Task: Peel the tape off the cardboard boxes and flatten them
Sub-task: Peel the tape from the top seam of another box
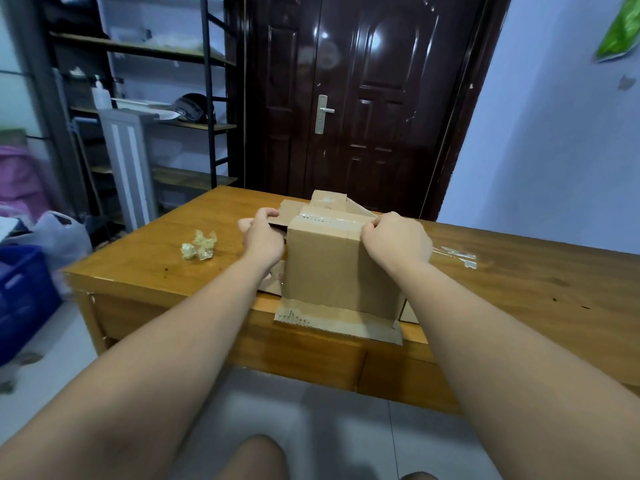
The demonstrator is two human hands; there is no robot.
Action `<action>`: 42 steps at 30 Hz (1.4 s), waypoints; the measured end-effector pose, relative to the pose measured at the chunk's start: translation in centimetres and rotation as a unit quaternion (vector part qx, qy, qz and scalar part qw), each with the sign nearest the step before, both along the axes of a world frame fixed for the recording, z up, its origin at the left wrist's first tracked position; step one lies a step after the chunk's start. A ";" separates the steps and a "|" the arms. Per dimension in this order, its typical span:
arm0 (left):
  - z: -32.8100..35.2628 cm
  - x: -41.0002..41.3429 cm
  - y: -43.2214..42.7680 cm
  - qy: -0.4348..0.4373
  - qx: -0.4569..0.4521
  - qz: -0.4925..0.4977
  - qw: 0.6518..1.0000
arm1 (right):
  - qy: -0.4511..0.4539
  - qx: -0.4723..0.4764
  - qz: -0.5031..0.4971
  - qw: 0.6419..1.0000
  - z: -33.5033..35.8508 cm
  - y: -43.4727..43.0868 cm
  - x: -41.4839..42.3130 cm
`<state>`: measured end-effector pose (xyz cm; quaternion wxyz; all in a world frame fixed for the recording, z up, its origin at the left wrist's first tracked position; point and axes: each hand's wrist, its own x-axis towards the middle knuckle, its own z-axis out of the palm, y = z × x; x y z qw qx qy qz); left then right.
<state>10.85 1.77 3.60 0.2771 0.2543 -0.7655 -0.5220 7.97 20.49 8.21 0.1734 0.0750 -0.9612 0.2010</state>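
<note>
At the near edge of the table (519,289) stands the cardboard box (329,268), which the left hand (263,237) grips with curled fingers by its left side, seemingly to steady it, while the right hand (394,239) pinches the tape (329,220) at the top right edge, apparently to peel it.

We find no legible text. Dark print on the lower flap (332,323) of the cardboard box (329,268), below the left grip (263,237), is too blurred; likewise marks under the top tape (327,220).

Box (332,268) on table (519,289), tape wads (200,244) left.
</note>
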 end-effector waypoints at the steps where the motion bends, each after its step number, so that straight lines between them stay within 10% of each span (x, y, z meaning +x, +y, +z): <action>1: 0.0 0.2 -0.6 0.000 -0.035 0.019 0.999 | 0.003 0.002 0.001 1.000 0.0 -0.5 0.1; 6: 0.0 1.4 -4.9 0.050 -0.095 0.101 0.989 | 0.018 0.012 0.007 1.000 -0.2 -2.9 0.3; 22: -6.1 -0.5 -11.7 -0.332 -0.327 0.068 0.882 | 0.076 0.026 0.030 0.996 -0.9 -4.8 -0.3; 42: -5.8 0.3 -11.2 -0.126 -0.338 0.054 0.931 | 0.068 0.017 0.042 0.997 -0.9 -4.8 0.0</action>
